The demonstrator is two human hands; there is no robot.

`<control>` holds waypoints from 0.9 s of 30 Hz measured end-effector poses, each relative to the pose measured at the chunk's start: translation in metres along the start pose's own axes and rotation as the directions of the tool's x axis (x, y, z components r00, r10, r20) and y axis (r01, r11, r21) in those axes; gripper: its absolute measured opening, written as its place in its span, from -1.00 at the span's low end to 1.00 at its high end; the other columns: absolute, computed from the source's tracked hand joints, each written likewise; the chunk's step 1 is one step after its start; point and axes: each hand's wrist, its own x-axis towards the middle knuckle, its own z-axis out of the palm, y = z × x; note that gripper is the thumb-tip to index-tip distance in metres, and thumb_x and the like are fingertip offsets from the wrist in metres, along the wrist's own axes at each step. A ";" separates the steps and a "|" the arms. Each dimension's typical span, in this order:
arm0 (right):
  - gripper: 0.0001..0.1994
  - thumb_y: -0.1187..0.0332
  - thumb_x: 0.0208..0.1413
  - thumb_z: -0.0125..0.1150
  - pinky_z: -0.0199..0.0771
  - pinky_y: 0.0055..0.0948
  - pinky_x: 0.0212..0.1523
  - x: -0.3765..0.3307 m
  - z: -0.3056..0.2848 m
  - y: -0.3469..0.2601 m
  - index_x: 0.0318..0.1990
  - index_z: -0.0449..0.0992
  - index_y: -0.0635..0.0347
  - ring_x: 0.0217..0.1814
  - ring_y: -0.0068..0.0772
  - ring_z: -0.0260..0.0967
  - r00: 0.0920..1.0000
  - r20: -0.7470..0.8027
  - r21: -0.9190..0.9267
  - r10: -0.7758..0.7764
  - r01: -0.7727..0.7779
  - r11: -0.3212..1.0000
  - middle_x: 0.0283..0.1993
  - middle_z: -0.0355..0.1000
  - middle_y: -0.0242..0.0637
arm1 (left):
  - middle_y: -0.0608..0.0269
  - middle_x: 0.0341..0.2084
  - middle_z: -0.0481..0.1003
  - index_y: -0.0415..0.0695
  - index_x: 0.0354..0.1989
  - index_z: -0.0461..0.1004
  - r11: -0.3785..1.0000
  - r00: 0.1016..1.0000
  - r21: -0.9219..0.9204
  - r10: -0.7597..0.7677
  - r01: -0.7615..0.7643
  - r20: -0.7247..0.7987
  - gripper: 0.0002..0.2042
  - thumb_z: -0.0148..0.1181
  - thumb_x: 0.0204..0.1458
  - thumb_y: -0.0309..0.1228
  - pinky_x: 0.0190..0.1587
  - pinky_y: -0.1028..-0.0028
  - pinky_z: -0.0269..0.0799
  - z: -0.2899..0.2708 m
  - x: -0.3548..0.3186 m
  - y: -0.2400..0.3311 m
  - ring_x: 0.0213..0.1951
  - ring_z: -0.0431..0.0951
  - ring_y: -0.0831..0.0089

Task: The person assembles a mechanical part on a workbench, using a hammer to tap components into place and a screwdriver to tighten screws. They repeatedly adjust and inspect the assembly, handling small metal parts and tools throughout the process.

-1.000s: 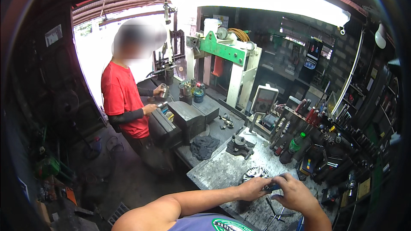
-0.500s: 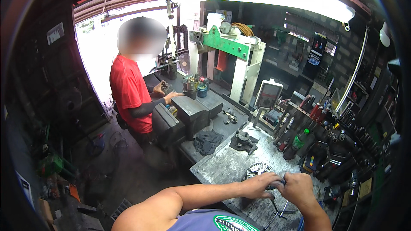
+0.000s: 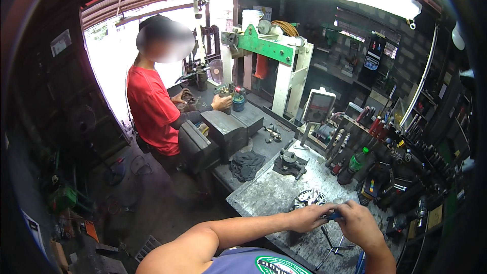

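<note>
Scuffed grey workbench top (image 3: 258,203) beneath both hands; left hand (image 3: 307,218) and right hand (image 3: 359,223) narrowed on a small blue-and-dark part (image 3: 333,215) between them, apparently for steadiness; round silver slotted metal housing (image 3: 309,197) just beyond the left hand; black three-armed metal wrench (image 3: 332,248) below the hands, likely obstructing set-down; green-capped dark bottle (image 3: 357,162) beyond the right hand.

Hands: two showed, left hand (image 3: 307,218) and right hand (image 3: 360,223)
Co-worker (image 3: 149,104): one stood (with two hands showing)
Bench vise (image 3: 224,134): there was one
Green crossbeam (image 3: 269,48): there was one
Green-capped bottle (image 3: 356,162): there was one
</note>
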 end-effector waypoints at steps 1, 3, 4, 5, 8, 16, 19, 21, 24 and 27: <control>-0.56 0.02 0.18 0.55 0.65 0.02 -0.18 0.000 0.000 0.000 -0.02 0.65 0.20 -0.19 0.11 0.65 0.998 0.027 -0.109 0.060 -0.057 0.992 -0.25 0.58 -0.07 | -0.17 0.13 0.64 -0.19 0.43 0.36 0.995 0.998 0.086 0.051 -0.049 -0.027 -0.41 0.39 0.23 -0.47 0.26 0.03 0.55 0.001 0.000 0.000 0.23 0.63 -0.15; -0.60 0.12 0.16 0.57 0.65 0.03 -0.17 0.001 0.000 0.000 0.02 0.66 0.15 -0.18 0.11 0.65 0.982 0.141 -0.180 0.129 -0.103 0.978 -0.24 0.58 -0.07 | -0.17 0.14 0.62 -0.19 0.41 0.37 0.959 0.983 0.240 0.170 -0.148 -0.074 -0.45 0.35 0.25 -0.50 0.26 0.01 0.53 0.004 0.001 0.001 0.24 0.61 -0.17; -0.61 0.16 0.16 0.58 0.65 0.03 -0.17 0.003 0.000 -0.001 0.05 0.66 0.13 -0.18 0.11 0.65 0.975 0.168 -0.223 0.148 -0.109 0.969 -0.24 0.57 -0.07 | -0.17 0.15 0.61 -0.20 0.41 0.37 0.923 0.970 0.327 0.235 -0.204 -0.058 -0.47 0.32 0.26 -0.51 0.25 0.00 0.53 0.005 0.002 0.001 0.24 0.61 -0.18; -0.67 0.11 0.16 0.56 0.64 0.02 -0.20 0.004 -0.001 -0.002 -0.05 0.71 0.11 -0.24 0.09 0.65 0.984 0.154 -0.188 0.085 -0.055 0.981 -0.30 0.60 -0.08 | -0.16 0.14 0.62 -0.19 0.41 0.38 0.967 0.992 0.242 0.105 -0.084 -0.075 -0.45 0.35 0.24 -0.49 0.25 0.00 0.53 0.005 0.002 0.001 0.22 0.61 -0.17; -0.62 -0.04 0.18 0.51 0.64 -0.01 -0.24 0.007 -0.003 -0.005 -0.18 0.74 0.11 -0.30 0.07 0.65 0.980 -0.146 0.022 -0.134 0.139 0.990 -0.37 0.61 -0.09 | -0.15 0.12 0.62 -0.17 0.41 0.40 0.991 0.997 0.123 -0.045 0.054 -0.068 -0.38 0.46 0.15 -0.45 0.25 0.03 0.54 0.005 0.002 0.001 0.20 0.62 -0.13; -0.59 0.01 0.17 0.57 0.68 -0.06 -0.17 0.003 -0.009 -0.009 -0.16 0.65 0.19 -0.20 0.03 0.65 0.997 0.023 -0.054 -0.078 0.079 0.995 -0.31 0.55 -0.08 | -0.16 0.30 0.53 -0.14 0.38 0.45 0.969 0.986 0.187 -0.164 0.162 -0.005 -0.46 0.40 0.22 -0.42 0.30 0.03 0.50 0.000 -0.001 0.000 0.32 0.54 -0.20; -0.57 -0.04 0.19 0.54 0.65 -0.03 -0.22 0.002 -0.003 -0.003 -0.21 0.65 0.19 -0.27 0.04 0.64 0.997 -0.010 -0.097 -0.076 0.075 0.992 -0.37 0.56 -0.14 | -0.13 0.17 0.62 -0.20 0.33 0.49 0.967 0.981 0.223 0.155 -0.127 -0.116 -0.52 0.39 0.25 -0.42 0.26 0.06 0.55 0.002 -0.002 -0.004 0.22 0.63 -0.13; -0.56 -0.07 0.21 0.51 0.64 -0.01 -0.23 0.001 0.001 0.003 -0.23 0.65 0.19 -0.29 0.06 0.63 0.997 0.057 -0.253 0.059 -0.042 0.966 -0.37 0.56 -0.15 | -0.13 0.05 0.69 -0.26 0.37 0.46 0.893 0.923 0.340 0.358 -0.295 -0.142 -0.47 0.42 0.24 -0.41 0.25 0.09 0.57 0.005 -0.002 -0.007 0.14 0.70 -0.08; -0.54 -0.09 0.23 0.50 0.64 -0.03 -0.22 0.004 0.003 0.011 -0.22 0.62 0.20 -0.24 0.05 0.63 0.995 0.096 -0.160 -0.031 0.046 0.986 -0.32 0.58 -0.11 | -0.15 0.09 0.68 -0.25 0.50 0.35 0.970 0.996 0.244 0.027 -0.005 -0.088 -0.32 0.45 0.22 -0.40 0.31 0.09 0.54 0.006 0.001 -0.011 0.17 0.68 -0.09; -0.49 -0.09 0.20 0.51 0.64 -0.03 -0.18 0.008 0.001 0.013 -0.07 0.63 0.23 -0.12 0.06 0.64 0.996 0.006 0.002 -0.092 0.092 0.996 -0.20 0.61 -0.02 | -0.15 0.11 0.67 -0.19 0.47 0.38 0.984 0.996 0.178 -0.005 0.020 -0.084 -0.35 0.45 0.22 -0.41 0.28 0.08 0.56 0.005 0.001 -0.010 0.17 0.68 -0.12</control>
